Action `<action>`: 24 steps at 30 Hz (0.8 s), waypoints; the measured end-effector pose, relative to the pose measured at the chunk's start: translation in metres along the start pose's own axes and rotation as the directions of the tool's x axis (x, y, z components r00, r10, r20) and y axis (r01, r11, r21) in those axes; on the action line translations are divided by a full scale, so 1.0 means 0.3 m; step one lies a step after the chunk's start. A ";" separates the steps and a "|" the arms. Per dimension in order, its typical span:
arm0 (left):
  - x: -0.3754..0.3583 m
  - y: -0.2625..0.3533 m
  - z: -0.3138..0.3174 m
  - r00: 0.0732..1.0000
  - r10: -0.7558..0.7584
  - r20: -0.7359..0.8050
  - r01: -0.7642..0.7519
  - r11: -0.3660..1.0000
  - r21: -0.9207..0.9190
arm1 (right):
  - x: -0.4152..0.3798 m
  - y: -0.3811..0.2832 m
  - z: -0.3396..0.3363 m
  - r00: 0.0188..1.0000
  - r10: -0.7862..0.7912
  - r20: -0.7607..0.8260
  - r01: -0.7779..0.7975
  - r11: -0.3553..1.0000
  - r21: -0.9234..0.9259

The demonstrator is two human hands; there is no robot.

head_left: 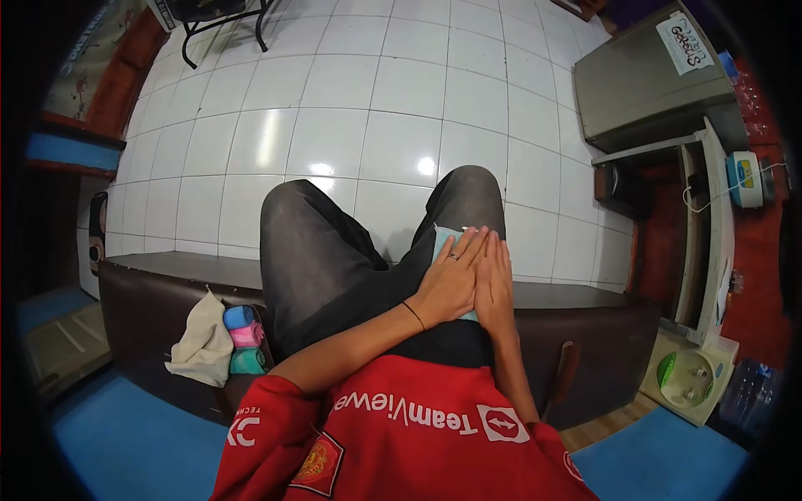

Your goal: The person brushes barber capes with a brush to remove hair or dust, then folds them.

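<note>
A light blue cloth (pixel 447 238) lies on my right thigh, mostly covered by my hands. My left hand (pixel 454 280) rests flat on it with fingers stretched out, pointing up and to the right. Beside it and touching it, my right hand (pixel 494 288) also lies flat, fingers extended away from me. Neither hand grips the cloth. On the dark brown seat to my left sit three rolled cloths: a blue one (pixel 239 317), a pink one (pixel 247 335) and a green one (pixel 248 361). A crumpled beige cloth (pixel 203 342) lies against them.
I sit on a dark brown padded seat (pixel 585 338). White floor tiles (pixel 334 134) spread ahead. At the right stand a grey cabinet (pixel 652 83), an open shelf unit (pixel 710 225) and a pale appliance (pixel 689 376). Chair legs (pixel 225 29) show at the top left.
</note>
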State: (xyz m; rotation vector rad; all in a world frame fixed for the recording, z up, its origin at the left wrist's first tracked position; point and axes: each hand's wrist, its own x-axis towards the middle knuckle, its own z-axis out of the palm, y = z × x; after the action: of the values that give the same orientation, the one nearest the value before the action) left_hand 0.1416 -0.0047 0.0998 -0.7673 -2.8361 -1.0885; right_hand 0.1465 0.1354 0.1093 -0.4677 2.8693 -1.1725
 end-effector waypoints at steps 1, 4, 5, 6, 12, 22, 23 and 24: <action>0.003 -0.009 0.007 1.000 -0.004 -0.009 0.004 1.000 0.001 | -0.011 0.030 0.015 0.997 0.072 0.008 -0.072 0.997 0.011; -0.007 -0.033 0.048 0.971 -0.215 -0.107 0.190 0.960 -0.206 | -0.029 0.068 0.025 0.978 0.198 0.059 -0.198 0.980 0.002; -0.008 -0.053 0.069 0.971 -0.216 -0.104 0.191 0.959 -0.211 | -0.029 0.073 0.025 0.963 0.261 0.059 -0.264 0.963 0.045; -0.004 -0.080 0.081 0.954 -0.272 -0.123 0.237 0.940 -0.244 | -0.026 0.070 0.021 0.944 0.323 0.059 -0.328 0.941 0.088; 0.003 -0.126 0.057 0.881 -0.471 -0.038 0.456 0.869 -0.194 | -0.013 0.101 0.008 0.905 0.423 0.045 -0.422 0.906 -0.021; 0.003 -0.020 0.055 0.970 -0.114 -0.214 0.022 0.920 -0.391 | 0.065 -0.029 -0.025 0.980 0.196 -0.047 -0.185 0.966 0.178; -0.017 -0.056 0.066 0.986 -0.051 -0.156 0.032 0.992 -0.123 | 0.049 0.016 -0.005 0.977 0.213 -0.005 -0.213 0.977 0.010; -0.019 -0.055 0.048 0.986 -0.056 -0.156 0.037 0.991 -0.125 | 0.030 0.067 0.017 0.971 0.238 0.034 -0.230 0.960 -0.158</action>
State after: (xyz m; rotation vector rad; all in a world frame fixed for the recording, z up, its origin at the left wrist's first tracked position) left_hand 0.1416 -0.0087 0.0774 -0.5931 -2.6883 -1.2780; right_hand 0.1332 0.1430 0.0930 -0.1495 2.8815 -0.8940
